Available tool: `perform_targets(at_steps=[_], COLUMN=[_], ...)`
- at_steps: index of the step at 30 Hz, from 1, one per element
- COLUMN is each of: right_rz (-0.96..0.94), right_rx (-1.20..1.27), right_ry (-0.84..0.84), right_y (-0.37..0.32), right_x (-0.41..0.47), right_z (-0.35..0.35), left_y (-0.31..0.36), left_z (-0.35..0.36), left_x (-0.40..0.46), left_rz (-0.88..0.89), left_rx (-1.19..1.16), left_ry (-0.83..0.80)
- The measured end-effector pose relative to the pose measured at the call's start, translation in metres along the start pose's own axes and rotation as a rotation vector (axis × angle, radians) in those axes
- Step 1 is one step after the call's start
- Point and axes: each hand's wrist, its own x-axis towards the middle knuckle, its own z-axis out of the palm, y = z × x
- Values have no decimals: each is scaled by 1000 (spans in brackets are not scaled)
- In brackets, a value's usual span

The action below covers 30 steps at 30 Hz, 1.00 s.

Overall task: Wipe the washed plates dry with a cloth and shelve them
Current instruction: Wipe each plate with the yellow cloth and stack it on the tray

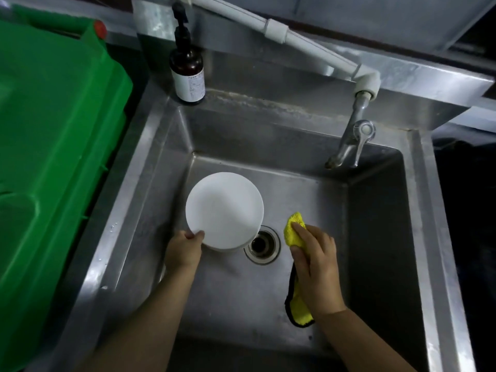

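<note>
Head view looks down into a steel sink (375, 237) with its drain (262, 244) mid-floor. Left of the drain, the left hand (183, 249) pinches the near rim of a white plate (224, 209) atop another. Right of the drain, the right hand (315, 267) grips a yellow cloth (294, 229).

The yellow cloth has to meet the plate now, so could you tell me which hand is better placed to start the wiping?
Right. The right hand already grips the yellow cloth beside the drain, while the left hand holds the white plate by its rim.
</note>
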Motion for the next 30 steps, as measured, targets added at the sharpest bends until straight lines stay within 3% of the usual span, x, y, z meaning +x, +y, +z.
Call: perform_targets(at_steps=[8, 15, 23, 30], right_rz=[29, 17, -10, -57], right_rx=[-11, -24, -35, -22], right_ry=[5, 14, 33, 34], right_y=[0, 2, 8, 11], right_x=[2, 4, 3, 3], right_z=[2, -5, -24, -64], left_y=[11, 37, 40, 56], left_z=[2, 14, 24, 7], left_x=[-4, -16, -15, -60], left_rz=[-75, -181, -245, -36], left_rx=[-227, -676, -659, -580], left_ry=[-19, -5, -122, -44])
